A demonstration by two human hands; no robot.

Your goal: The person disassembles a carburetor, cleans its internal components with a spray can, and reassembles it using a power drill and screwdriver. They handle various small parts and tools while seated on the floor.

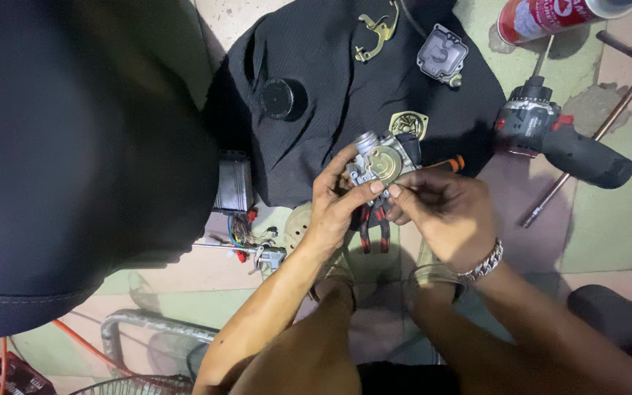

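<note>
Silver carburetor [382, 157], ribbed black cloth [330, 95], red-handled pliers [374, 227], red-and-white spray can [557, 16].

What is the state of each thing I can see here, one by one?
Carburetor: lifted off the floor, held by both hands.
Left hand: closed around the carburetor's side.
Right hand: fingertips pinching its lower edge.
Pliers: lying on the floor under the hands, handles apart.
Drill: lying on its side, untouched.
Spray can: lying on its side.
Metal cover: detached, resting on the black cloth.
</note>
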